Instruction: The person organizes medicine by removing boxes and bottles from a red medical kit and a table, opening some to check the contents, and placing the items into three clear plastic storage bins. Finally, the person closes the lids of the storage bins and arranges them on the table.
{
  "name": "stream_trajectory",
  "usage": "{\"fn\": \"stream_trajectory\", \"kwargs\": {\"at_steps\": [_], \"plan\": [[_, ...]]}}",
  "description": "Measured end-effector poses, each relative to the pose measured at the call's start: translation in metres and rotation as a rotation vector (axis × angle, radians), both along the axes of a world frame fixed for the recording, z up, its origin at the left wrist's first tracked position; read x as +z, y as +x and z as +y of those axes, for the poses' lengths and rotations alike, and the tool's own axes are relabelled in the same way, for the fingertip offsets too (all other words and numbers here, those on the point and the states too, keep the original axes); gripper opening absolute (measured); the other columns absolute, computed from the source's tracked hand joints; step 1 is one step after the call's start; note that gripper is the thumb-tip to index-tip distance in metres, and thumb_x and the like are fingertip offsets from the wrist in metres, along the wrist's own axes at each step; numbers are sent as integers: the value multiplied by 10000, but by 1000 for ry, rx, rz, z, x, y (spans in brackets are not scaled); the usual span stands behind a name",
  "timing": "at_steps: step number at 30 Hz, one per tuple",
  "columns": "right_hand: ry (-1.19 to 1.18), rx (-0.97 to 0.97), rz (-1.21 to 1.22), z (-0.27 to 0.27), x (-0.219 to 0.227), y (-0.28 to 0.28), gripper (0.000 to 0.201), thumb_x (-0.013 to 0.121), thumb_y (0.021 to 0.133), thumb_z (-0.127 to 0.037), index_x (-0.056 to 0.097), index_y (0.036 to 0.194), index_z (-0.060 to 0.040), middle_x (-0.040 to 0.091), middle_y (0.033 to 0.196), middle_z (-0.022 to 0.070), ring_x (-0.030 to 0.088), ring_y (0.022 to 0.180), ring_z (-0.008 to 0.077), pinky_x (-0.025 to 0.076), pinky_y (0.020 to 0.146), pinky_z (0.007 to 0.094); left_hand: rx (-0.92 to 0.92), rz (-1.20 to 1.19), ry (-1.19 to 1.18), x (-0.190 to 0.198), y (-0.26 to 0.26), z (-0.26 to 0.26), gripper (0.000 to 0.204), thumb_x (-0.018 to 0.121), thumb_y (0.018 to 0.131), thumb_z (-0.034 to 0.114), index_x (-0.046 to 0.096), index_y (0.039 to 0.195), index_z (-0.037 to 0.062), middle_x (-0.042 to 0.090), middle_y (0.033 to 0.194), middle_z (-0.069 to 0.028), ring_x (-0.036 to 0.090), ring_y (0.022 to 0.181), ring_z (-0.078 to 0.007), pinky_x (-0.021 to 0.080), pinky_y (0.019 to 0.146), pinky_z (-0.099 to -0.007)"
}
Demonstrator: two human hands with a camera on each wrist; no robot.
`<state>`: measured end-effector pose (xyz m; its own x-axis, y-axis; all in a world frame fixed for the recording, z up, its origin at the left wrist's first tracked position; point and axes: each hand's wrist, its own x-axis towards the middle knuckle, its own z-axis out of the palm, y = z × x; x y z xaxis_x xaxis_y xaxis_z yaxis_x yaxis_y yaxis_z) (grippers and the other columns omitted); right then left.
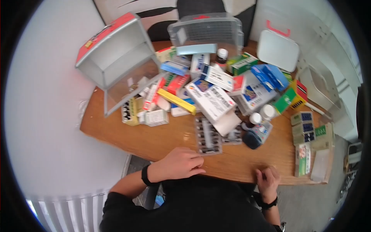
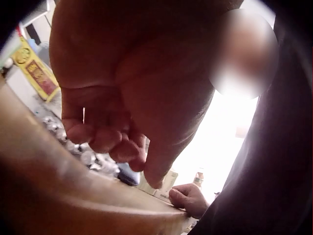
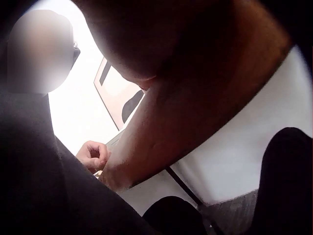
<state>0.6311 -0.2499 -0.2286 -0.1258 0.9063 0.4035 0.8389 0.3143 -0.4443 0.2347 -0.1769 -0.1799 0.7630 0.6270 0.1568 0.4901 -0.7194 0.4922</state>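
At the table's front edge rests my left hand [image 1: 179, 163], fingers loosely bent and holding nothing. Just beyond it lies a clear tray of ampoules [image 1: 208, 135]. My right hand [image 1: 268, 179] lies loosely curled at the edge farther right, also without an object. In the left wrist view, the left palm and bent fingers [image 2: 105, 139] fill much of the picture, with the right hand [image 2: 190, 199] beyond. The right wrist view shows the right hand [image 3: 181, 93] large and dark, its fingers unclear, and the left hand [image 3: 93, 155] small behind.
Medicine boxes, including a large white one [image 1: 210, 98], pile up mid-table. Behind are an open red-and-silver case [image 1: 123, 58] and a clear bin [image 1: 206, 33]. White-capped bottles [image 1: 267, 111] and a dark-capped container [image 1: 252, 139] stand nearer; stacked boxes [image 1: 303, 133] occupy the right end.
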Motion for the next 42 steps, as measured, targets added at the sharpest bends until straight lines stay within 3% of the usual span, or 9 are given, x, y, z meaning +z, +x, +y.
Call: {"fn": "stream_trajectory", "kwargs": {"at_steps": [3, 5, 11, 21, 24, 26, 30, 36, 42], "plan": [[16, -52, -28, 2, -5, -8, 362, 840, 878, -14, 519, 718, -59, 497, 688, 131, 532, 625, 355, 394, 578, 468, 196, -103, 64, -19, -22, -8, 390, 855, 944, 335, 591, 764, 112, 623, 765, -51, 650, 718, -269, 527, 654, -400], [22, -67, -46, 2, -8, -10, 360, 785, 942, 4, 504, 720, -39, 472, 683, 130, 484, 602, 331, 350, 580, 456, 180, -273, 175, -24, -23, -4, 426, 875, 928, 317, 566, 724, 107, 587, 712, -52, 623, 667, -266, 507, 614, -383], [-13, -111, -81, 0, -9, -9, 375, 768, 963, 2, 497, 707, -39, 474, 678, 125, 477, 599, 316, 337, 575, 454, 125, -211, 145, -24, -24, 0, 396, 847, 957, 308, 589, 732, 109, 614, 730, -46, 641, 690, -251, 524, 645, -374], [98, -29, -65, 11, 8, -14, 395, 869, 839, -18, 510, 691, -88, 496, 655, 82, 517, 561, 299, 393, 528, 430, 145, -175, 121, -20, -17, 2, 395, 959, 808, 217, 590, 715, 111, 605, 678, -38, 612, 592, -232, 491, 550, -365], [100, -25, -49, 9, 8, -12, 400, 884, 829, -30, 513, 694, -90, 503, 660, 76, 527, 565, 286, 400, 520, 419, 177, -19, 72, -3, -14, 2, 289, 930, 827, 199, 661, 789, 100, 656, 784, -49, 662, 687, -246, 542, 626, -362], [108, -11, -16, 10, 9, -11, 399, 885, 829, -31, 513, 695, -90, 503, 660, 75, 527, 564, 283, 404, 519, 417, 191, -91, 311, 17, -2, 21, 219, 915, 819, 147, 734, 918, 74, 701, 942, -73, 677, 773, -271, 553, 660, -384], [124, 39, 12, 8, 4, -6, 396, 890, 829, -45, 518, 699, -90, 501, 663, 71, 533, 573, 282, 411, 516, 414, 147, 157, 530, 64, 18, 75, 607, 884, 759, 26, 713, 1338, 79, 683, 1365, -129, 662, 1238, -349, 542, 1035, -465], [147, 99, 74, 8, 5, 1, 395, 900, 826, -72, 523, 708, -93, 508, 684, 69, 546, 598, 275, 432, 528, 415, 58, 473, 565, 82, 50, 144, 814, 857, 740, -10, 596, 1506, 80, 615, 1528, -114, 557, 1440, -330, 454, 1171, -461], [137, 146, 101, 8, 4, 6, 389, 908, 830, -102, 536, 719, -96, 507, 694, 65, 549, 611, 273, 448, 539, 414, 33, 403, 333, 101, 53, 158, 930, 922, 683, 13, 563, 1538, 79, 584, 1583, -121, 550, 1452, -347, 463, 1180, -458]]}}
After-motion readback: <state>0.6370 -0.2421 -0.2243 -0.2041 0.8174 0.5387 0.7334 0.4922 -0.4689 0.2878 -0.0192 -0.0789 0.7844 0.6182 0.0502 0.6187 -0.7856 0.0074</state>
